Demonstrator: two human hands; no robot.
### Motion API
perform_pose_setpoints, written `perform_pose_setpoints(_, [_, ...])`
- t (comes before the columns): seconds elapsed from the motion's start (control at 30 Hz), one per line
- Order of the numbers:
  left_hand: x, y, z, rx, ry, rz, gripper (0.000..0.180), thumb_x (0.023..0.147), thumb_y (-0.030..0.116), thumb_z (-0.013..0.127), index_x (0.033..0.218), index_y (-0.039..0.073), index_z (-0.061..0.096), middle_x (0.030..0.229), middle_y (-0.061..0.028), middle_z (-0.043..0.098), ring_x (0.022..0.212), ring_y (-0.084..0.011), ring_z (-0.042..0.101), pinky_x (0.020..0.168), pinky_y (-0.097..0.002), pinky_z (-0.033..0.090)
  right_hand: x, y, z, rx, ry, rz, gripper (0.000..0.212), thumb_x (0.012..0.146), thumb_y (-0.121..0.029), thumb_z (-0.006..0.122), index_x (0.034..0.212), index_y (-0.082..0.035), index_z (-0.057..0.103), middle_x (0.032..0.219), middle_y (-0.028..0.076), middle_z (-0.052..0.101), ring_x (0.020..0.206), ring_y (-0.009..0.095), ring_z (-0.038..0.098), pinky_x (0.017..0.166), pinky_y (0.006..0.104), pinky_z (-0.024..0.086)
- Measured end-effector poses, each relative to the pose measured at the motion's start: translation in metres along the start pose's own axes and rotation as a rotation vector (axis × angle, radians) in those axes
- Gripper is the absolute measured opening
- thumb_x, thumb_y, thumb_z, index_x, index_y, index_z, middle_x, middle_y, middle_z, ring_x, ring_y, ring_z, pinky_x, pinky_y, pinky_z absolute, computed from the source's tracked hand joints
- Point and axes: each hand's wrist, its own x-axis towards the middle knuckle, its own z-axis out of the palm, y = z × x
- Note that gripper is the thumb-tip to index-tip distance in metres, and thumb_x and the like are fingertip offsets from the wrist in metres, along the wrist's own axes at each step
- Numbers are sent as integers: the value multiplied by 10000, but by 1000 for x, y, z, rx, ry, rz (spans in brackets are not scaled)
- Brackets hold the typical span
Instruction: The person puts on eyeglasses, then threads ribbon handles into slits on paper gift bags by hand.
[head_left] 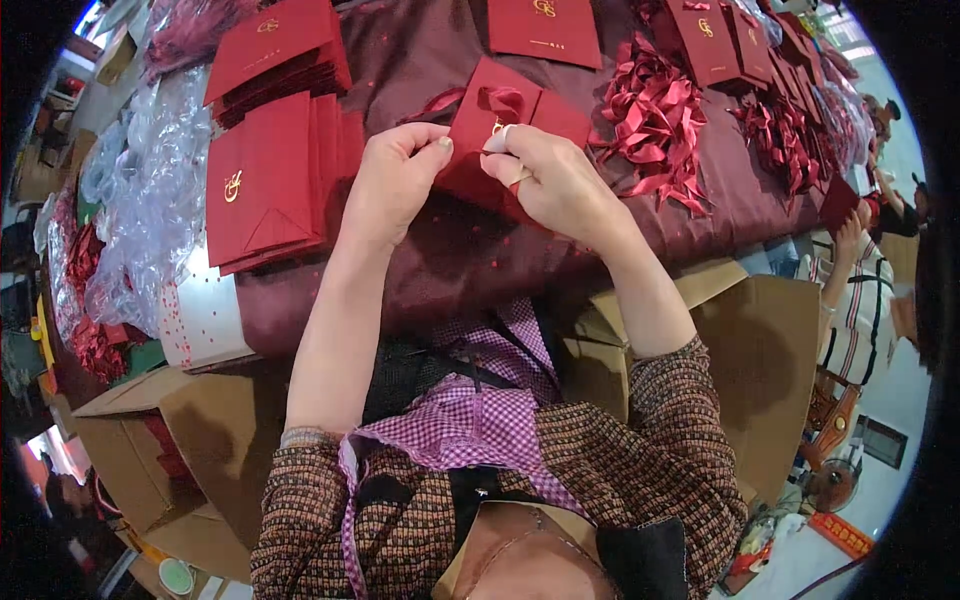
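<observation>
A small red paper gift bag (470, 122) with a gold emblem lies tilted on the cloth-covered table in front of me. A dark red ribbon loop (503, 101) shows on its upper face. My left hand (390, 185) pinches at the bag's left edge with thumb and forefinger. Across the front, near the emblem, the fingers of my right hand (560, 185) are closed on the bag. A white cover wraps one right fingertip, and a pale band circles another finger. Whether ribbon is also caught between my fingertips is hidden.
Stacks of red bags (265, 185) stand at my left, with clear plastic wrap (150, 200) beyond. Ribbon bundles (655, 120) and more bags (710, 45) lie to the right. Open cardboard boxes (755, 370) flank me below the table edge. Another person (860, 290) works at far right.
</observation>
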Motion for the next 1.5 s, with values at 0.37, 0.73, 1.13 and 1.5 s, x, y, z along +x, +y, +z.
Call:
perform_pose_setpoints(0.37, [-5,7,-4,-97,-184,-34,213,841,6,558,1023,-39,659,884,-14,654,778,-60,565,716,-215,456,6,-6,-8,-15,-31,98,119,765,-128,579,751,-9,577,653,197,553,646,381,569,587,412,443])
perform_pose_setpoints(0.73, [-3,5,-4,-133,-184,-25,212,829,-8,573,1019,-45,659,914,-33,665,798,-69,575,736,-217,462,4,-2,-6,-50,-16,50,131,769,-144,591,741,-19,564,639,179,555,645,379,576,582,419,447])
perform_pose_setpoints(1.13, [-6,8,-1,-114,-158,13,204,844,-3,574,1027,-42,655,893,-18,655,774,-59,561,729,-210,453,3,-3,-5,-30,-3,60,132,783,-153,598,765,-22,587,671,190,579,673,383,592,600,424,455])
perform_pose_setpoints(1.5, [-7,8,-1,4,-174,90,195,856,21,571,1020,-37,661,876,-4,653,782,-52,560,702,-209,457,8,1,-2,34,9,114,159,766,-167,604,739,-11,600,661,218,572,654,392,588,594,428,452])
